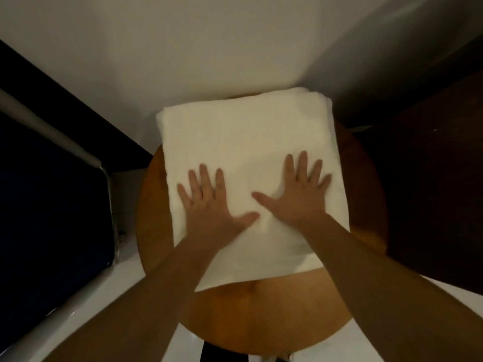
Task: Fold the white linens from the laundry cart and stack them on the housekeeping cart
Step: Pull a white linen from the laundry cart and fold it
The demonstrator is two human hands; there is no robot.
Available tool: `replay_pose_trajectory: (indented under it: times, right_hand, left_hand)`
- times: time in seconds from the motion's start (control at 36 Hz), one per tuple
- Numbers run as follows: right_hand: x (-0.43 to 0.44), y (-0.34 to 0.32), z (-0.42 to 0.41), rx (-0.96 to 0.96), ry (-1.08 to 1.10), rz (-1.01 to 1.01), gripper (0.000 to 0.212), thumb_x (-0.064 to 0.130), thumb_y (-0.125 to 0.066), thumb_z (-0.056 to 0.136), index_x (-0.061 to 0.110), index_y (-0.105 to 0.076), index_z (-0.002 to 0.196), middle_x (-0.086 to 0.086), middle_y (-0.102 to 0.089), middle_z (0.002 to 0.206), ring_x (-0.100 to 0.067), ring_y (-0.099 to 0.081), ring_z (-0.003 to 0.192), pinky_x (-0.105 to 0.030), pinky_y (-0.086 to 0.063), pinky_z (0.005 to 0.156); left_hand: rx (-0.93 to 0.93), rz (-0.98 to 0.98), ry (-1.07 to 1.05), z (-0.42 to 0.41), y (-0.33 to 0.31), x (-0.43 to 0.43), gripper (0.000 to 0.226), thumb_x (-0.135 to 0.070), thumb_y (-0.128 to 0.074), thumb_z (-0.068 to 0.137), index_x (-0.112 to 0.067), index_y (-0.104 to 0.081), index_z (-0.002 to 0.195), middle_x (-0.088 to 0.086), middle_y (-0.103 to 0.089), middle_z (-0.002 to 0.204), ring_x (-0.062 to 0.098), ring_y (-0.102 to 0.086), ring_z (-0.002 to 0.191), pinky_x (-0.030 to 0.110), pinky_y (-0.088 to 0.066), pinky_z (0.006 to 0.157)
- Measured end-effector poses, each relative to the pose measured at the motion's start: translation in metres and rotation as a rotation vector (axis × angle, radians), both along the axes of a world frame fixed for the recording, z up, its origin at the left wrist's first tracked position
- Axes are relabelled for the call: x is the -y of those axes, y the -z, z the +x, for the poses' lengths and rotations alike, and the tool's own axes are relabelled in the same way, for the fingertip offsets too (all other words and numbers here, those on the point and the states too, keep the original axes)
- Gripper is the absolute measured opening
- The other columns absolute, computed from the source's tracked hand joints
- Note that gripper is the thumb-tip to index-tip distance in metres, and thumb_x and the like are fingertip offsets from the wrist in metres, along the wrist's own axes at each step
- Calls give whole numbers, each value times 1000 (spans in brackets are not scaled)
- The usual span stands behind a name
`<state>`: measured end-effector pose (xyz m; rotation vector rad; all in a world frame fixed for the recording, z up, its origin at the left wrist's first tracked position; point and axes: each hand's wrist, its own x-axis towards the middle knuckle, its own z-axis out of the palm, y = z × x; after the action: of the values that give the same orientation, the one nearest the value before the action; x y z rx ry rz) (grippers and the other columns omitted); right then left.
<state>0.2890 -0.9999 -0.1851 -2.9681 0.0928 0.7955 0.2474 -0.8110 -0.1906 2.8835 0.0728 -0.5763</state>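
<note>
A folded white linen lies flat on a round wooden table, covering its far half. My left hand presses on the linen's near left part with fingers spread and straight. My right hand lies flat on the near right part, fingers spread too. Both palms are down on the cloth and neither holds anything. The linen's near edge hangs close to the table's middle.
A dark cart with a metal rail stands at the left. A dark wooden cabinet stands at the right. A pale wall rises right behind the table. White floor shows around the table.
</note>
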Motion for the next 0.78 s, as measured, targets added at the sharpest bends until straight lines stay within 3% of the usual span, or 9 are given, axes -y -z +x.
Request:
replay_pose_trajectory:
  times: [0.33, 0.47, 0.56, 0.67, 0.78]
  right_hand:
    - [26, 12, -62, 21, 5, -43, 123, 100, -14, 55, 29, 39, 139, -3, 43, 149, -39, 30, 140, -62, 5, 114]
    - [28, 9, -69, 25, 9, -35, 121, 100, -15, 57, 29, 37, 141, -3, 41, 150, -38, 28, 140, -62, 4, 113]
    - [34, -2, -91, -47, 59, -33, 123, 100, -20, 56, 30, 31, 143, -4, 37, 152, -41, 22, 142, -63, -3, 112]
    - [35, -34, -120, -128, 65, -22, 120, 95, -31, 63, 27, 19, 148, -7, 24, 157, -40, 8, 146, -58, -11, 114]
    - [24, -90, -131, -49, -15, 114, 85, 71, -37, 87, 22, -11, 152, -4, -14, 160, -27, -21, 145, -44, -26, 116]
  left_hand:
    - [37, 34, 55, -36, 23, -6, 130, -100, -23, 56, -15, -5, 154, 16, 1, 161, 41, 3, 146, 66, -2, 112]
    - [-21, 38, 70, -38, 16, -9, 127, -98, -22, 58, -21, 27, 147, 10, 34, 154, 34, 33, 140, 62, 14, 111]
    - [-108, 58, 138, -55, 0, -15, 126, -97, -25, 62, -21, 33, 144, 9, 39, 151, 33, 33, 140, 63, 13, 112]
    - [-214, 108, 82, -96, -34, -16, 114, -87, -32, 75, -20, 25, 148, 10, 27, 157, 32, 21, 145, 57, 8, 116]
    - [-196, -82, -141, -129, -83, -19, 85, -58, -44, 92, -19, 0, 154, 5, -5, 162, 24, -5, 148, 42, -8, 120]
